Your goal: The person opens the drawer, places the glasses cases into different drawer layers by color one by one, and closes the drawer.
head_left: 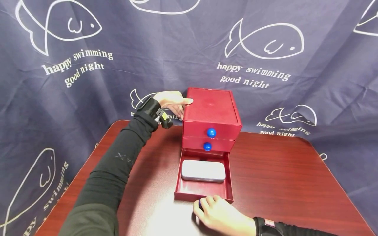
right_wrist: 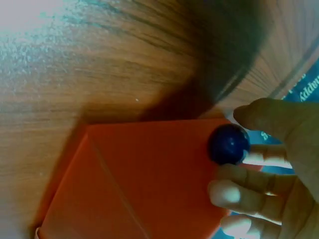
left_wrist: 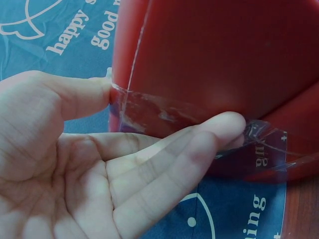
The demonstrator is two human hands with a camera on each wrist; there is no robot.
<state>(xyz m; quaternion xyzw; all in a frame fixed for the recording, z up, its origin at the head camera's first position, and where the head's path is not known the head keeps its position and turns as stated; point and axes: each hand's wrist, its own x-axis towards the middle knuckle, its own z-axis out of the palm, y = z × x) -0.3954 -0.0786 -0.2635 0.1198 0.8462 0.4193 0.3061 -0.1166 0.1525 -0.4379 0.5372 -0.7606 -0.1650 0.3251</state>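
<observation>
A red drawer box (head_left: 211, 106) stands at the back of the table, its upper two drawers closed and its bottom drawer (head_left: 203, 188) pulled out. Inside that drawer lies a white pencil case (head_left: 203, 170). My left hand (head_left: 174, 101) braces the box's back left side, thumb on the top edge. In the left wrist view its fingers (left_wrist: 149, 191) run nearly straight along the red wall. At the drawer front, my right hand (head_left: 221, 214) holds the blue knob (right_wrist: 228, 144) between thumb and fingers. Some fingertips (right_wrist: 227, 191) lie close to the red front panel.
Blue knobs (head_left: 211, 132) stick out from the closed drawers. Clear tape (left_wrist: 164, 109) runs over the box's side. Beneath everything is a brown wooden table (head_left: 274, 177); behind it hangs a blue curtain (head_left: 183, 49) with white fish prints.
</observation>
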